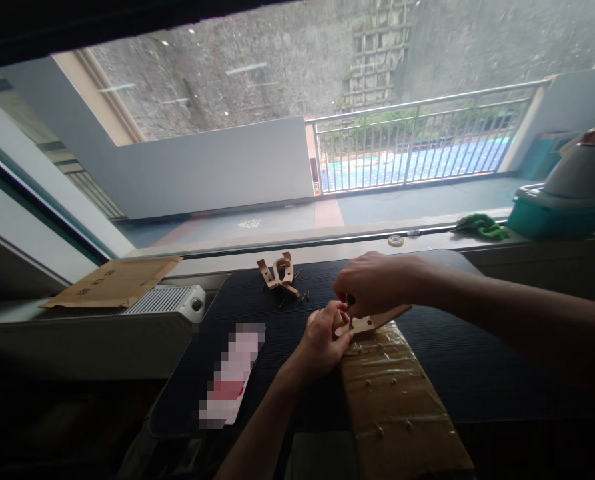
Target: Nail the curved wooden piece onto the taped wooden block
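My right hand [365, 283] is closed around the handle of a screwdriver [350, 323], whose shaft points down at a hole in a pale wooden piece [360, 327]. That wooden piece lies at the far end of a long, tape-wrapped cardboard box [397, 400]. With its fingers and thumb, my left hand [322, 333] grips the near left end of the wooden piece. Much of the screwdriver handle is hidden inside my right hand. Left of my hands, several curved wooden parts [280, 273] and loose screws [305, 297] lie on the dark table [297, 387].
A pink-white flat object [235, 377], partly blurred out, lies on the table's left. A brown envelope [115, 280] rests over the white heater [177, 300]. On the windowsill are a tape roll [395, 241], a green cloth [482, 227] and a teal container [552, 217].
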The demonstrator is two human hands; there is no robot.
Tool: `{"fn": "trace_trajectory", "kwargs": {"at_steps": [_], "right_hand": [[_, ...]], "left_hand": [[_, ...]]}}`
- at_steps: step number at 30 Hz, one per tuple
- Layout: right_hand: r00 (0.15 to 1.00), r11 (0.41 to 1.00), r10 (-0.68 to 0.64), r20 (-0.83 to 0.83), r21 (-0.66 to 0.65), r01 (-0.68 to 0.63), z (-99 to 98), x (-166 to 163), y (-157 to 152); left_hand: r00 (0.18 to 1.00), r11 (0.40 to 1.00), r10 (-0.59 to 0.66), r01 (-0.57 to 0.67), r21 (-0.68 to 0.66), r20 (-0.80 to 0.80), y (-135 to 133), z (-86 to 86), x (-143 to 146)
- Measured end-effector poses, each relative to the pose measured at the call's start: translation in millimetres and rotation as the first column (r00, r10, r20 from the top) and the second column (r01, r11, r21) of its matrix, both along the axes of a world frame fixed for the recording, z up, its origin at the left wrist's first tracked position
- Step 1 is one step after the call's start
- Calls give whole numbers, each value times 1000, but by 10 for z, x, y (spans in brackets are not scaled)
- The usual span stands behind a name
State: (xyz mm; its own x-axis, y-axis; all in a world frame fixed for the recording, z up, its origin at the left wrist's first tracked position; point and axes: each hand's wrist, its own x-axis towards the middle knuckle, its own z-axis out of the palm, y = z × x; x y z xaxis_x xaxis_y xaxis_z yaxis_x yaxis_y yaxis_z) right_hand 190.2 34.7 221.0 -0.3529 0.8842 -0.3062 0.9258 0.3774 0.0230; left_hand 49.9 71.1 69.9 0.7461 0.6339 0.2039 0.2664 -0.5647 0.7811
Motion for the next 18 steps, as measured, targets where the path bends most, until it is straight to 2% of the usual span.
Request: {"fn": "trace_trajectory", "kwargs": {"at_steps": [8,18], "right_hand": [[999,998,53,14,15,-53,38,1,-7],[1000,1000,-23,-20,17,23,-64,81,27]], "left_hand": [[999,997,-39,37,-62,-33,40,44,-6],[995,994,-82,78,-82,-48,107,53,-18]]}}
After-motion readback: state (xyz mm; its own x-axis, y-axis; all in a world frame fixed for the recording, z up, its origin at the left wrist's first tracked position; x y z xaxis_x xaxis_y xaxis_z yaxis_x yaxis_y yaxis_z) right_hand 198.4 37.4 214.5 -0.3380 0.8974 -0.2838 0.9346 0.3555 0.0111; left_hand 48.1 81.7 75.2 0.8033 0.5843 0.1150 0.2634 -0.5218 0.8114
